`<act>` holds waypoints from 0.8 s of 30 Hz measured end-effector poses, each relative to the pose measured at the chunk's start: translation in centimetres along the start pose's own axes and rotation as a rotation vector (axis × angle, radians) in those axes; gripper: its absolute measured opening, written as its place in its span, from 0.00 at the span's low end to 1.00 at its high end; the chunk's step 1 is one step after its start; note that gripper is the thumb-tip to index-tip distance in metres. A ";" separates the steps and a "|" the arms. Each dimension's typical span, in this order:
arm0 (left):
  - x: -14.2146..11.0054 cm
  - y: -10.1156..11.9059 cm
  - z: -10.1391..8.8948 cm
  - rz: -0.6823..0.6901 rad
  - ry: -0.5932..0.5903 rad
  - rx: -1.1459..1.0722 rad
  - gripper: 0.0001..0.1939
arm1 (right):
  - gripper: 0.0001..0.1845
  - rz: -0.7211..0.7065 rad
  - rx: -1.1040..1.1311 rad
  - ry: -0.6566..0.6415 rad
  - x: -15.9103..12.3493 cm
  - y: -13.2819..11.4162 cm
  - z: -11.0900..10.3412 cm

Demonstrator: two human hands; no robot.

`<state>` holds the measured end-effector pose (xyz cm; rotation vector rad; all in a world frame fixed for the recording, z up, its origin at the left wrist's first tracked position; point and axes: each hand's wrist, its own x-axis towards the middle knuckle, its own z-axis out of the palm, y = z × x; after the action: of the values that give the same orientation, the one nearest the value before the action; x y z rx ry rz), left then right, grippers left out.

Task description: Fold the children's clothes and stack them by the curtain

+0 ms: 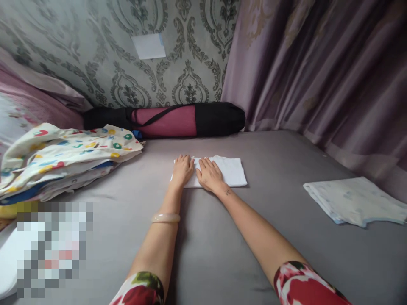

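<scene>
A folded white cloth [233, 171], perhaps a garment, lies flat on the grey sheet [241, 245] in front of me. My left hand [183, 169] rests palm down on its left end, fingers stretched away from me. Just to the right, my right hand [210, 173] presses flat near the cloth's middle with its fingers extended. Neither hand grips anything. Part of the cloth is hidden under both hands, while its right end shows uncovered.
Patterned clothes [79, 148] are piled at the left. A pale folded garment [356, 199] lies at the right. Along the wall stretches a black and maroon bag [168, 120]. Purple curtains [286, 63] hang at the right. The lower left is pixelated.
</scene>
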<state>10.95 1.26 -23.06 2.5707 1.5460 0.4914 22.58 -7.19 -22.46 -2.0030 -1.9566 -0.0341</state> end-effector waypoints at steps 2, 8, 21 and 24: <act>-0.1 -0.2 0.2 -0.012 -0.024 0.014 0.19 | 0.29 -0.002 0.014 -0.005 -0.1 -0.1 -0.3; -0.4 -0.7 0.0 -0.035 -0.067 0.023 0.21 | 0.29 0.020 0.101 -0.096 0.2 1.1 -1.3; -0.2 -0.9 -0.6 -0.103 -0.053 0.044 0.18 | 0.21 0.287 -0.033 0.001 0.0 9.2 -2.7; -0.2 -0.8 -0.5 -0.128 -0.056 0.059 0.19 | 0.20 0.263 -0.095 0.005 -0.1 9.7 -2.6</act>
<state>10.01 1.44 -22.87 2.4834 1.7172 0.3631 32.57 -7.94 -22.19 -2.3033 -1.7022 -0.0696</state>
